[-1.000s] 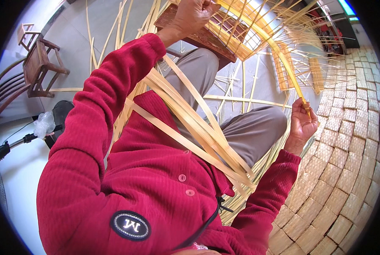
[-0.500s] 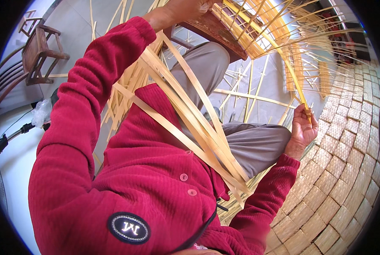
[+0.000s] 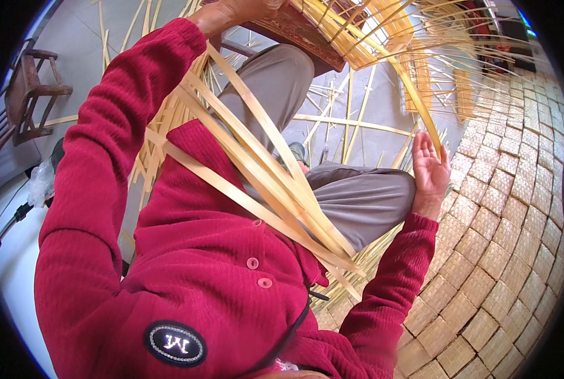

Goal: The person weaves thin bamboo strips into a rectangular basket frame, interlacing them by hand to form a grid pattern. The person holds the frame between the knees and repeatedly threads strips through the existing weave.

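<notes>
A long yellow bamboo strip (image 3: 414, 95) bends down from the woven bamboo work (image 3: 342, 38) at the top toward my right hand (image 3: 430, 167). That hand is open, palm up and fingers stretched out, with the strip's lower end running between thumb and fingers. My left hand (image 3: 250, 6) is at the upper edge, beside the near left end of the weaving. Its fingers look curled, but the picture's edge cuts them off and hides what they hold. Several pale flat strips (image 3: 263, 174) lie across my lap.
The weaving rests on a dark red wooden bench (image 3: 294, 31), its thin loose ends fanning out to the right. Woven square pads (image 3: 484, 234) cover the floor at right. Cut strips (image 3: 351, 129) litter the grey floor. A wooden chair (image 3: 32, 95) stands at left.
My right hand has opened from a pinch on the yellow strip to stretched fingers. The whole view has shifted, so the scene sits further left and slightly higher.
</notes>
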`<state>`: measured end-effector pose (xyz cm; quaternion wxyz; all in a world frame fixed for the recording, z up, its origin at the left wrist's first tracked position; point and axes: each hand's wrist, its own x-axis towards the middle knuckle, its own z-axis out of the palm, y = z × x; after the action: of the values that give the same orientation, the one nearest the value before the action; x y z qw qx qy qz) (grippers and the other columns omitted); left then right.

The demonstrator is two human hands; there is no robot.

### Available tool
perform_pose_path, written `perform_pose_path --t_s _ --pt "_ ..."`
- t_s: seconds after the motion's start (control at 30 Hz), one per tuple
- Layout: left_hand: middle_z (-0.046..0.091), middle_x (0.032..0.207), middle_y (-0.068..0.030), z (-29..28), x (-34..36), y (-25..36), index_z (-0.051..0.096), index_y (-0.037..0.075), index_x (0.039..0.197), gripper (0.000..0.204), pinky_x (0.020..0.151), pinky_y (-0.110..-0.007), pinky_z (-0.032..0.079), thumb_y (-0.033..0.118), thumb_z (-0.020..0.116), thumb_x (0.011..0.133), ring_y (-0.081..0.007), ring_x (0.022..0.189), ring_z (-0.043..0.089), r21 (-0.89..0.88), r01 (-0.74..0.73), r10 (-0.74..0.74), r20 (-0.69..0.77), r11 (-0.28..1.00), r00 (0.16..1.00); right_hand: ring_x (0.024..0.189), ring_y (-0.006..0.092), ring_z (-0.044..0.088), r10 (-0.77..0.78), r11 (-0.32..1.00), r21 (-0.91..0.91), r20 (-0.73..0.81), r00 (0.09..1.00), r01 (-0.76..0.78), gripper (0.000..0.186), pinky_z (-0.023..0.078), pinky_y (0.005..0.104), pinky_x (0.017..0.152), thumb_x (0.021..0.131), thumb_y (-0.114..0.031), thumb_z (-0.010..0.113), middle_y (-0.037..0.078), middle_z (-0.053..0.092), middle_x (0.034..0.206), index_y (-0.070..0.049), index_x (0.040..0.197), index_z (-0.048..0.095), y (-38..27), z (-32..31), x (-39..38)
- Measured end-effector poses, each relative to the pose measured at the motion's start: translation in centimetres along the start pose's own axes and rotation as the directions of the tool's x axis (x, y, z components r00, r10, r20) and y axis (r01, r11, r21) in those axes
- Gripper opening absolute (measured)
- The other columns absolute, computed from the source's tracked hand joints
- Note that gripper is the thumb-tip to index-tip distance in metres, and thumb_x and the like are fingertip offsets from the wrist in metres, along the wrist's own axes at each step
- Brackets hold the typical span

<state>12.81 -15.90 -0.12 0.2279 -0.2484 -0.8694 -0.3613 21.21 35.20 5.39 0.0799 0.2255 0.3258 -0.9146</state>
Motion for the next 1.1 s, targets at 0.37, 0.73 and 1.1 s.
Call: perform_pose_path --t_s 0.37,0.73,1.1 --pt "0.062 0.077 -0.0206 -0.4 0.2 -0.1 0.067 0.008 0.104 0.018 0.061 -0.044 0.050 0.007 0.060 0.087 -0.0399 0.069 0.064 0.016 -0.054 0.054 0.041 0.998 0.998 0.098 0.0345 0.070 0.023 -0.732 -0.409 0.784 0.620 0.545 0.031 0.053 0.0443 0.084 0.096 -0.031 0.068 0.016 0.073 0.106 -0.007 0.115 0.068 8.5 14.6 3.1" --pt "0.062 0.077 -0.0177 -0.8 0.9 -0.1 0.067 0.009 0.105 0.026 0.061 -0.042 0.050 0.002 0.059 0.081 -0.0367 0.069 0.064 0.057 -0.081 0.073 0.129 0.995 0.989 0.073 0.0207 0.075 -0.076 -0.463 -0.709 0.629 0.774 0.532 0.020 0.055 0.0338 0.065 0.102 -0.022 0.058 0.010 0.074 0.077 -0.008 0.105 0.071 10.6 12.4 5.0" --pt "0.068 0.076 -0.0105 1.6 -3.0 2.2 0.059 0.009 0.128 0.030 0.061 -0.033 0.055 0.008 0.064 0.098 -0.0238 0.069 0.071 0.054 0.137 -0.122 -0.214 0.989 0.969 0.062 0.0136 0.066 -0.041 -0.475 -0.756 0.530 0.847 0.450 0.022 0.050 0.0300 0.058 0.102 -0.023 0.060 0.008 0.070 0.073 -0.003 0.104 0.071 10.6 13.5 4.5"
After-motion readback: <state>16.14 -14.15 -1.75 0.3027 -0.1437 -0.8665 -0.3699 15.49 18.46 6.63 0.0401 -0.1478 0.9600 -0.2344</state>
